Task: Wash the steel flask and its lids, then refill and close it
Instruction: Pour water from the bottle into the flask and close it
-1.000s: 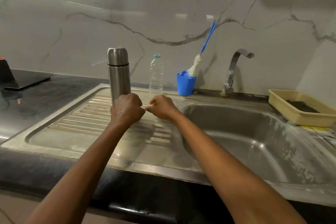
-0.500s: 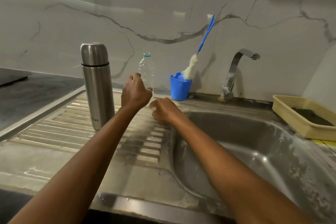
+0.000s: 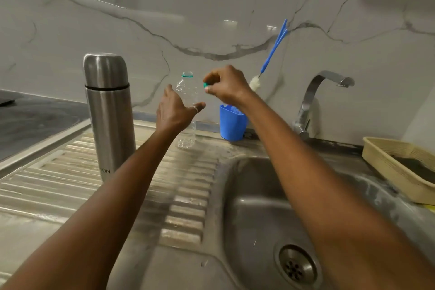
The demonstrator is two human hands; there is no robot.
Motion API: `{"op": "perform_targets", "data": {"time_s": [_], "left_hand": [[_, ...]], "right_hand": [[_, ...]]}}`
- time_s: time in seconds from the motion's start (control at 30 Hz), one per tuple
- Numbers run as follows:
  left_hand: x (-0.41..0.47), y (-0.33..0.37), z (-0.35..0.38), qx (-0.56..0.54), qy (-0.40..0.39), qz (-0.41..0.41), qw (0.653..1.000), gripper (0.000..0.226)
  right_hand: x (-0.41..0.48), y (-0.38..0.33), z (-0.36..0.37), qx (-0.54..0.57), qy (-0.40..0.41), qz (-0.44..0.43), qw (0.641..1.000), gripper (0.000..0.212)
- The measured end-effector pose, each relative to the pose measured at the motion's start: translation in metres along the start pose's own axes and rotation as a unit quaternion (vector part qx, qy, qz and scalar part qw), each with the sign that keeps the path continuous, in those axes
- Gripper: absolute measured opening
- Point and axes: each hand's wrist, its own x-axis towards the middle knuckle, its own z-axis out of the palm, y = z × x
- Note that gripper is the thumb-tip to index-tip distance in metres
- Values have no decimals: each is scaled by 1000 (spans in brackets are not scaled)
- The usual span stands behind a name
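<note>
The steel flask stands upright on the left of the draining board, its outer lid still on, and neither hand touches it. A second ago both hands were closed together in front of it. Now they have gone farther back to the clear plastic bottle just right of the flask.

The right hand has a narrow grip, pinching the small teal cap just right of the bottle's open neck. The left hand is spread wide across the bottle's middle, and I cannot tell if it touches.

The bottle has just been opened, so this looks like preparation for the refill. With the flask shut, the washing appears to be finished or not yet begun. The basin lies to the right.
</note>
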Motion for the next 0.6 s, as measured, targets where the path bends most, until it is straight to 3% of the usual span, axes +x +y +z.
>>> {"op": "perform_targets", "data": {"time_s": [0.13,0.6], "left_hand": [[4,-2,6,23,-18,11,1000,78],[4,-5,6,30,-24,19,999,79]], "right_hand": [[32,-23,-8,8,-24,-39,999,30],[65,-52,-15,-149,-155,-81,973,33]]}}
